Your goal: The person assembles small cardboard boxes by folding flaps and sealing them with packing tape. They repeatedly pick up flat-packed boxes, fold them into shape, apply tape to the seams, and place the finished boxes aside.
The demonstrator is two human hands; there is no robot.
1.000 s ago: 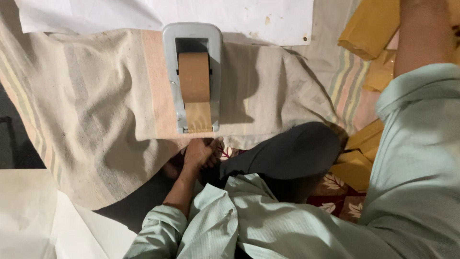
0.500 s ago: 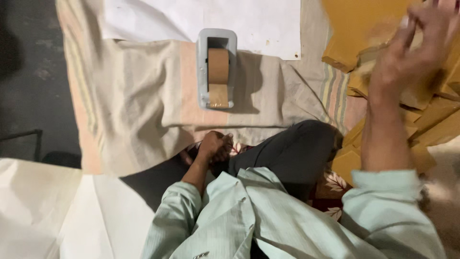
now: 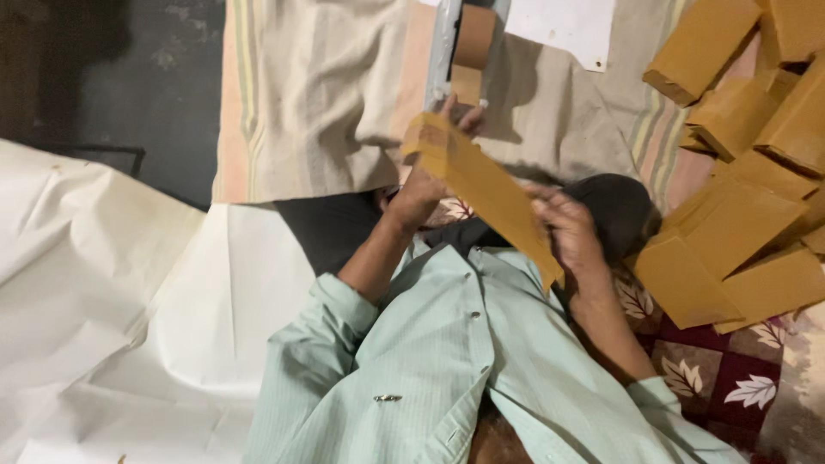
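A flat brown cardboard box (image 3: 481, 185) is held slanted in front of my chest. My left hand (image 3: 425, 176) grips its upper left end, fingers wrapped behind it. My right hand (image 3: 567, 225) holds its lower right part, fingers on the face. Just beyond the box stands a grey tape dispenser (image 3: 460, 47) with a roll of brown tape, on a beige striped cloth (image 3: 318, 103). My pale green shirt sleeves fill the bottom of the view.
A pile of several folded brown boxes (image 3: 739, 198) lies at the right on a floral red mat (image 3: 730, 378). Large white paper sheets (image 3: 129, 309) cover the floor at the left. A white sheet (image 3: 567, 26) lies behind the dispenser. The dark floor (image 3: 112, 77) shows top left.
My right hand came back from the pile at the right with a brown box. My left hand rose from my lap and took its other end. The view shifted right.
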